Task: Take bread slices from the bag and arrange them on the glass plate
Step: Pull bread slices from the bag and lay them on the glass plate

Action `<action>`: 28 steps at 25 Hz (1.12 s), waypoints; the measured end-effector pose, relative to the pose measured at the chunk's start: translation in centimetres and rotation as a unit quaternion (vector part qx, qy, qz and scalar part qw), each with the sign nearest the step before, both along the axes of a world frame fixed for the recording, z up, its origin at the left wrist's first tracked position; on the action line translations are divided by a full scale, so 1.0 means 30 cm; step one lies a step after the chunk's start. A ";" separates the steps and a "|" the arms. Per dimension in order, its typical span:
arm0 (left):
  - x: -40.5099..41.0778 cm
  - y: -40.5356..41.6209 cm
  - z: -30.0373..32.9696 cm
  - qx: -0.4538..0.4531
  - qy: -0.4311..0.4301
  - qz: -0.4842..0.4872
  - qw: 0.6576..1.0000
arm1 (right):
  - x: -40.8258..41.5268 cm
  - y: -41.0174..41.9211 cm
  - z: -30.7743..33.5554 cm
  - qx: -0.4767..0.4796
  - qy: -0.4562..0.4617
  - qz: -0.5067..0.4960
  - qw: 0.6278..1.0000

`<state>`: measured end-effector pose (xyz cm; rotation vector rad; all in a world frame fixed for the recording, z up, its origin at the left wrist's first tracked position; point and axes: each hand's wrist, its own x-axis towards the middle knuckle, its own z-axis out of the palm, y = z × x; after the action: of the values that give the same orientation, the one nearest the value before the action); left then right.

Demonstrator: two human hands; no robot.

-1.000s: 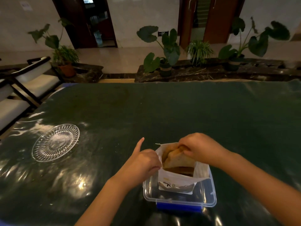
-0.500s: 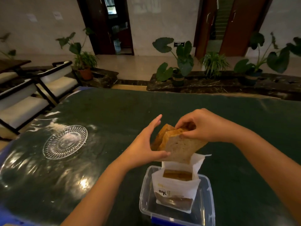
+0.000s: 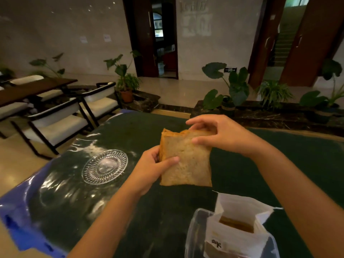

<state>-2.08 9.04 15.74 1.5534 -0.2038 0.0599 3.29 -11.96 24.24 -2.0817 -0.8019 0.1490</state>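
Observation:
Bread slices (image 3: 188, 161), square with a brown crust, are held up above the table between both hands. My left hand (image 3: 151, 169) grips their left edge, thumb on the front face. My right hand (image 3: 217, 134) pinches the top right corner. The white paper bag (image 3: 240, 237) stands open at the lower right, with more bread showing inside. It sits in a clear plastic box (image 3: 195, 237). The patterned glass plate (image 3: 105, 166) lies on the table to the left of my left hand, with nothing on it.
The table (image 3: 130, 220) has a dark green glossy cover with a blue edge at the left. White-cushioned chairs (image 3: 55, 123) and a wooden table stand beyond the left edge. Potted plants (image 3: 232, 88) line a ledge behind the far edge.
The bread slices came up fully out of the bag and now sit higher, clear of it. My left hand went from steadying the bag to gripping the bread. The view tilted up and turned.

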 end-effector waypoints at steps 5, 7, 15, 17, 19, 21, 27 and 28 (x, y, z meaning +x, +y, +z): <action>-0.060 0.364 0.013 -0.075 0.047 0.060 0.994 | -0.114 0.343 -0.225 0.205 0.180 -0.063 0.960; -0.092 0.523 0.005 -0.068 0.064 0.072 0.993 | -0.142 0.525 -0.268 0.225 0.180 -0.085 0.954; -0.051 1.064 -0.030 -0.025 0.129 0.087 0.987 | -0.101 1.077 -0.322 0.247 0.204 -0.122 0.940; 0.020 1.132 -0.037 -0.018 0.133 0.087 0.987 | -0.049 1.152 -0.331 0.252 0.213 -0.137 0.934; 0.121 1.189 -0.052 -0.045 0.146 0.085 0.985 | 0.034 1.215 -0.343 0.257 0.218 -0.161 0.927; 0.225 1.231 -0.072 -0.077 0.163 0.087 0.980 | 0.130 1.265 -0.366 0.263 0.220 -0.187 0.920; 0.448 1.386 -0.167 0.003 0.167 0.104 0.981 | 0.393 1.438 -0.492 0.266 0.250 -0.221 0.904; 0.482 1.417 -0.188 0.015 0.170 0.100 0.980 | 0.428 1.466 -0.521 0.261 0.256 -0.234 0.901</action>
<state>12.39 51.55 10.11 1.5833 0.2235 -0.0510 16.12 32.04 8.60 -1.5531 0.0044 0.1814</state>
